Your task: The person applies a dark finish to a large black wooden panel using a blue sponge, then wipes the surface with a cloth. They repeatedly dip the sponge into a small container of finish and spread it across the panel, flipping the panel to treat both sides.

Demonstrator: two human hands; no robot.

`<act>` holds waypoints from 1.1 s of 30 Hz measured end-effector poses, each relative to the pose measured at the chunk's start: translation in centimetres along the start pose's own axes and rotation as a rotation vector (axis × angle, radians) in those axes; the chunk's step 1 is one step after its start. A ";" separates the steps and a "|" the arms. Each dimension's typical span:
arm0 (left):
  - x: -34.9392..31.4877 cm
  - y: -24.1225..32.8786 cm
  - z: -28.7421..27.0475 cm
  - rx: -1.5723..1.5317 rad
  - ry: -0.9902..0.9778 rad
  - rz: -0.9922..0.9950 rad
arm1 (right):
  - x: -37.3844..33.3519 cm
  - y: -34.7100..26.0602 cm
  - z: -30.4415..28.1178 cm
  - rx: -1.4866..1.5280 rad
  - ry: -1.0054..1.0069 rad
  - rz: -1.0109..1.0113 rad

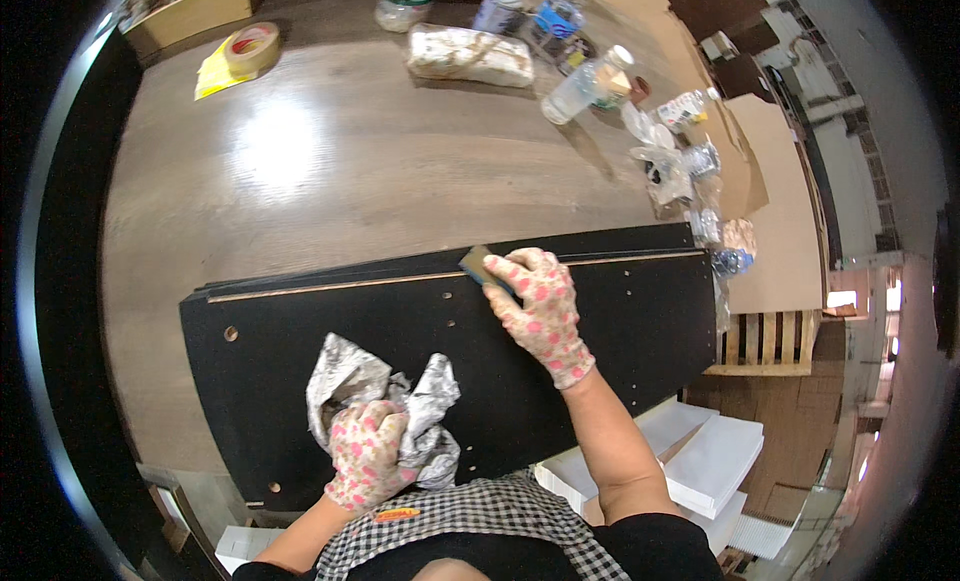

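A black board [400,331] with small drilled holes lies flat on top of other black boards, its far edge showing a pale strip. My right hand [540,306], in a white glove with pink spots, grips a small brownish block [478,260], which looks like a sponge, against that far edge. The block's lower part is hidden by my fingers. My left hand [368,451], gloved alike, is closed on a crumpled grey-and-white cloth [345,366] resting on the board's near part, left of the middle.
Beyond the boards stretches a brown wood-grain table [400,171]. A tape roll [251,49] lies at the far left. A wrapped white bundle [470,58], a clear bottle [580,89] and other bottles stand far right, beside cardboard [775,221]. White panels [715,461] are stacked near right.
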State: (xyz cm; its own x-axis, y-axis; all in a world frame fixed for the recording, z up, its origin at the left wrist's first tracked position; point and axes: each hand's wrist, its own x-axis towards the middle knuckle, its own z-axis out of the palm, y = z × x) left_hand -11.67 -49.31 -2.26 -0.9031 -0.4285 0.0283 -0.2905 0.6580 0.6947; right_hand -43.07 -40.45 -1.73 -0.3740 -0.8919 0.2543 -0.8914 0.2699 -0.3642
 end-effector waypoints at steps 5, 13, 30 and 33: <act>0.2 0.6 -0.9 0.028 0.023 -0.012 | -2.1 5.0 -4.2 -0.432 0.138 0.359; 0.0 1.2 -0.6 0.042 0.082 0.028 | -1.8 0.5 -3.4 -0.217 0.117 0.033; -0.5 2.4 1.2 0.183 0.237 0.066 | -5.6 8.6 -9.6 -0.482 0.418 0.114; -0.6 2.4 1.5 0.197 0.247 0.050 | -5.8 7.6 -8.3 -0.180 0.186 -0.063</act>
State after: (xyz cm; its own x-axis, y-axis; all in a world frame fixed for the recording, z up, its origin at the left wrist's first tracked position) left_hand -12.32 -46.59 -1.71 -0.8208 -0.5140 0.2494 -0.3248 0.7789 0.5364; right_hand -49.78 -30.22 1.49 -0.3423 -0.8313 0.4379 -0.9393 0.2913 -0.1812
